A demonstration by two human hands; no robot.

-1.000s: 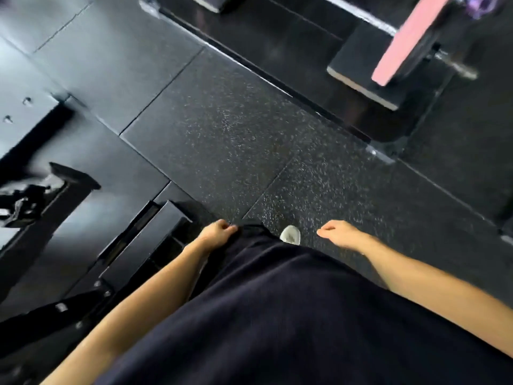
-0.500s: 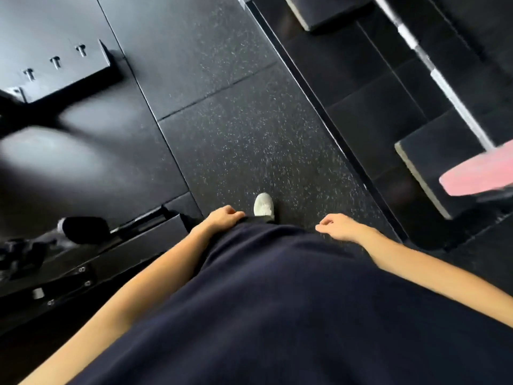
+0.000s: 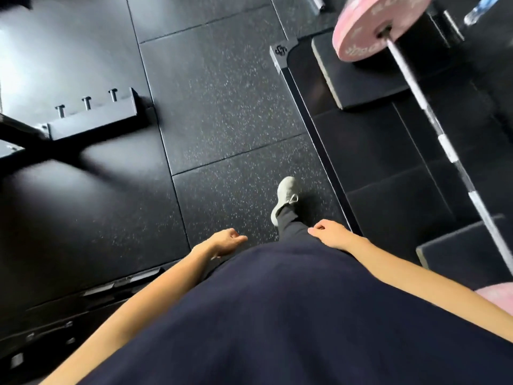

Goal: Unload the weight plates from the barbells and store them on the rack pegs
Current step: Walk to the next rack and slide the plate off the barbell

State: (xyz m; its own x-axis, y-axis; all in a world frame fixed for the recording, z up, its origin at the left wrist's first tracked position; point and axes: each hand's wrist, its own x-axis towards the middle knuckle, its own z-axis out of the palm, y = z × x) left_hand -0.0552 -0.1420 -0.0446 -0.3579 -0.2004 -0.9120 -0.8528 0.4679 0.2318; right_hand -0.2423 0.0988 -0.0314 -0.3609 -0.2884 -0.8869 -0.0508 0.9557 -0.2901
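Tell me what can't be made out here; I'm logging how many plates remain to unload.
- Second pink plate, head view: mostly hidden behind the right forearm and cut by the right edge.
- Far pink plate: lettering blurred; whatever sits behind it on the sleeve is hidden.
- Barbell: lower end hidden.
- Bottle: blurred, cut off at the top.

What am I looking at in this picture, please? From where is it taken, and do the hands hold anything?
There is no machine. The camera sits on a person's head and looks down at a gym floor. The left hand and right hand hang loosely beside the dark shirt and hold nothing. One grey shoe is stepping forward. To the right lies a barbell carrying a pink weight plate, which rests on a black block.
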